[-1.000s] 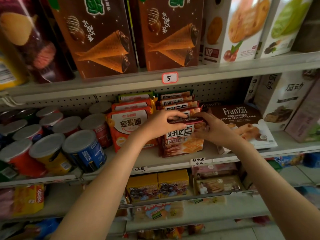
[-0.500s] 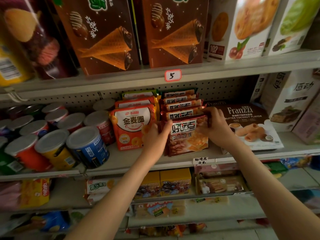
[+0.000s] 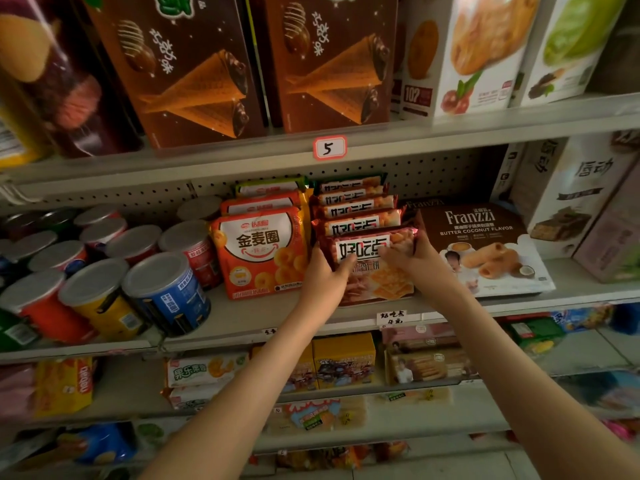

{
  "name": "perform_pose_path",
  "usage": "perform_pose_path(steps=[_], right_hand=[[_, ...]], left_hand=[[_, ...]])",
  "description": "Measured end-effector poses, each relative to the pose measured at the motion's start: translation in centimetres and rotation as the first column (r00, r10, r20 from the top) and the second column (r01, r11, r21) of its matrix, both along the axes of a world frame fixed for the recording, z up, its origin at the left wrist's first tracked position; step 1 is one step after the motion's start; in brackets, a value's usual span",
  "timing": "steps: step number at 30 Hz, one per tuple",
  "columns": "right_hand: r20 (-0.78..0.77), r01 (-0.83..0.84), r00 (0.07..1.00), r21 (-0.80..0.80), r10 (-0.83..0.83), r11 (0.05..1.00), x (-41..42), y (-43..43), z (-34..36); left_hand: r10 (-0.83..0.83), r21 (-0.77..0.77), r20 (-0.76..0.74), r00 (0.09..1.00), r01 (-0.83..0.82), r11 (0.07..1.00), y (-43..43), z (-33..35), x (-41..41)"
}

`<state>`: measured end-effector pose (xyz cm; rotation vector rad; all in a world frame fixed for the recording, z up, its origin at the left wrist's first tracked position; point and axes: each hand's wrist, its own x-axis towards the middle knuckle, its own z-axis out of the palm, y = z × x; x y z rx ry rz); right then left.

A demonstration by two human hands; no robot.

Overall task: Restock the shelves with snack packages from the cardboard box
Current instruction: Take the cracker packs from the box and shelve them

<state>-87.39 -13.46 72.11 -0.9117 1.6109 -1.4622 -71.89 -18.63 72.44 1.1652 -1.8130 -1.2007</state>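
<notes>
The front snack packet looks light and soft: a thin glossy film pouch around crackers that likely break easily; I judge it slippery on its faces, stiffer along the crimped seams, and prone to crushing if squeezed in the middle; the best hold is on the 2 side edges or the top seam, with light pressure only. The left grip holds its left edge, thumb laid across the front and fingers curled behind; the right grip pinches the upper right corner, fingertips over the top edge; so both are closed on this 1 packet.

It stands upright at the front of the middle shelf, bottom edge on or just above the shelf board, I cannot tell which; it heads a row of matching packets running back to the pegboard wall. It sits between the orange ring-snack packet on its left and the brown Franzzi box on its right, close to both.

The packet is dark red with a white label panel carrying bold black characters, and square golden crackers pictured below; a handwritten price tag sits on the shelf lip just under it.
</notes>
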Motion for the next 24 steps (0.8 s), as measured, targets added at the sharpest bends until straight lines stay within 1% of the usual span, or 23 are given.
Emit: perform_pose_path(steps=[2,3,4,5,6,7,9,10,12,14,15,18,20,22,24], right_hand=[[-0.057,0.027,0.998,-0.049,-0.03,0.998,0.3,0.0,-0.1],[-0.143,0.07,0.986,-0.075,-0.08,0.995,0.6,0.1,-0.1],[-0.261,0.123,0.954,-0.114,-0.149,0.986,0.9,0.0,-0.1],[-0.393,0.163,0.895,-0.156,-0.212,0.974,1.5,0.2,0.0],[-0.506,0.186,0.817,-0.225,-0.277,0.957,2.1,0.4,0.1],[-0.588,0.184,0.736,-0.304,-0.336,0.935,2.8,0.7,0.4],[-0.657,0.108,0.643,-0.431,-0.393,0.896,4.5,1.1,1.2],[-0.671,0.053,0.632,-0.463,-0.389,0.885,5.4,1.1,1.3],[-0.701,-0.081,0.642,-0.464,-0.309,0.882,7.8,1.5,1.7],[-0.732,-0.207,0.647,-0.438,-0.213,0.875,10.2,1.9,1.8],[-0.748,-0.299,0.653,-0.4,-0.12,0.866,11.9,1.9,1.4],[-0.766,-0.494,0.636,-0.306,0.098,0.814,16.0,1.7,-0.4],[-0.767,-0.592,0.6,-0.232,0.229,0.771,19.1,1.4,-2.3],[-0.756,-0.648,0.565,-0.16,0.33,0.745,21.9,1.0,-3.9],[-0.743,-0.706,0.517,-0.09,0.425,0.702,25.5,0.4,-5.9]], left_hand=[[0.002,-0.009,-0.011,1.0,-0.002,1.0,0.0,0.0,0.1],[0.004,-0.013,-0.008,1.0,-0.004,1.0,0.0,0.0,0.3],[0.008,-0.027,-0.006,1.0,-0.008,1.0,0.0,0.2,0.4],[0.013,-0.045,-0.013,1.0,-0.014,0.999,0.1,0.2,0.7],[0.012,-0.069,-0.026,1.0,-0.014,0.998,0.4,0.4,1.0],[0.016,-0.093,-0.047,0.999,-0.021,0.995,0.5,0.5,1.3],[0.055,-0.132,-0.077,0.995,-0.065,0.989,0.8,0.5,2.2],[0.086,-0.158,-0.08,0.993,-0.098,0.983,1.1,0.6,2.8],[0.155,-0.212,-0.081,0.985,-0.169,0.963,1.9,0.7,4.6],[0.182,-0.246,-0.078,0.98,-0.196,0.949,2.5,0.6,6.4],[0.226,-0.255,-0.069,0.972,-0.236,0.938,2.8,0.1,8.1],[0.31,-0.264,-0.072,0.948,-0.318,0.911,3.9,-1.8,12.3],[0.373,-0.239,-0.045,0.927,-0.372,0.897,4.7,-3.8,15.6],[0.433,-0.202,-0.015,0.901,-0.427,0.881,5.4,-5.3,18.6],[0.478,-0.108,0.012,0.879,-0.474,0.874,5.9,-7.5,22.4]])
